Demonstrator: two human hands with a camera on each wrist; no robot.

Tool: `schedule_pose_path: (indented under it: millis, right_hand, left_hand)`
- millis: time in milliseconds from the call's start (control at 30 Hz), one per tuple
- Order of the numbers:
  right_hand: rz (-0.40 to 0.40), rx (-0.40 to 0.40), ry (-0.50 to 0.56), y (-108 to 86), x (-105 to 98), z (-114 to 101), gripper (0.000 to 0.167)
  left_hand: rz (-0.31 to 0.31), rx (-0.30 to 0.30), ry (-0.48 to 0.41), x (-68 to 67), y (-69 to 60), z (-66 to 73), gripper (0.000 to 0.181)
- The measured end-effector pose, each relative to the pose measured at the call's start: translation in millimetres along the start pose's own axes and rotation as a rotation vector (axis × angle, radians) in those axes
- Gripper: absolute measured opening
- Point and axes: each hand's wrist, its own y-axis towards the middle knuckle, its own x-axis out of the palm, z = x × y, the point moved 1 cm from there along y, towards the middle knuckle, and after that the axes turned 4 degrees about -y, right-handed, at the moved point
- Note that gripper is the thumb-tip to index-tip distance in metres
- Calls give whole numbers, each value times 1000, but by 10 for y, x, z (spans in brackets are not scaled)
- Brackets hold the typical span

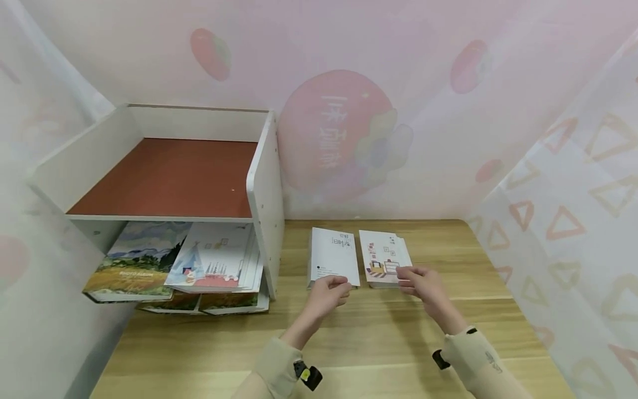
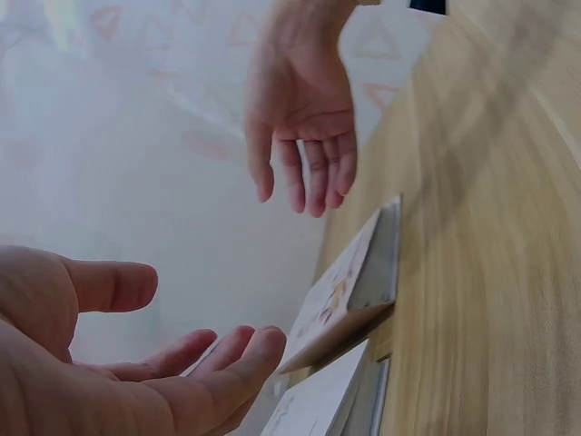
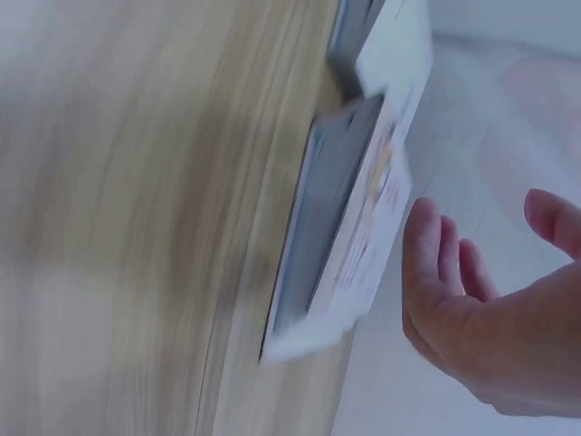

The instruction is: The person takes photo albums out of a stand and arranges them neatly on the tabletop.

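Note:
Two white-covered books lie side by side on the wooden table. The left book point(image 1: 335, 252) has dark lettering; the right book point(image 1: 382, 256) carries a small coloured drawing, and another cover edge shows at its right side. Over the near edge of the left book hovers my left hand point(image 1: 325, 302), fingers loosely bent and thumb apart in the left wrist view. My right hand point(image 1: 423, 288) is over the right book's near right corner, its fingers relaxed. From the right wrist view, a gap shows between this hand point(image 3: 490, 309) and the book point(image 3: 349, 218). Neither hand holds anything.
At left stands a white shelf unit point(image 1: 269, 205) with a brown upper board point(image 1: 174, 177). Beneath that board lie a landscape-covered photo album point(image 1: 137, 260), a pile of white illustrated books point(image 1: 214, 257) and more albums below. A printed curtain point(image 1: 428, 166) hangs behind the table point(image 1: 374, 343).

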Motion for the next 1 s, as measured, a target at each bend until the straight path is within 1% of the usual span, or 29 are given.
schedule_pose_path:
  millis: [100, 167, 233, 333, 400, 500, 567, 633, 700, 767, 833, 1000]
  right_hand:
    - [-42, 0, 57, -129, 115, -42, 51]
    - [-66, 2, 113, -210, 197, -70, 50]
    - [-91, 8, 175, -295, 282, -97, 49]
    - [-106, 24, 257, -409, 403, -130, 48]
    - [-125, 26, 299, -488, 477, -154, 49]
    - [-170, 17, 353, -584, 585, -180, 54]
    - [-196, 24, 401, -640, 654, -183, 52]
    - [-229, 30, 441, -693, 718, -178, 54]
    - [-264, 34, 477, -743, 778, -174, 47]
    - [-301, 33, 501, -786, 847, -180, 44]
    - [-339, 14, 504, -821, 915, -189, 44]
    - [-402, 5, 517, -875, 1080, -225, 49]
  left_hand:
    - [-10, -24, -59, -120, -94, 20, 40]
    - [-23, -34, -87, -203, -155, 40, 43]
    - [-36, -46, -111, -287, -212, 58, 48]
    - [-47, -50, -127, -404, -289, 73, 53]
    - [-32, -40, -113, -480, -335, 74, 55]
    - [18, -11, -90, -592, -405, 65, 54]
    - [47, 5, -86, -656, -448, 57, 53]
    - [58, 14, -96, -712, -488, 55, 53]
    - [53, 13, -106, -762, -522, 53, 53]
    - [46, 7, -112, -824, -562, 62, 55]
    - [48, -4, -120, -888, -602, 69, 57]
    - [86, -29, -157, -1064, -685, 77, 61]
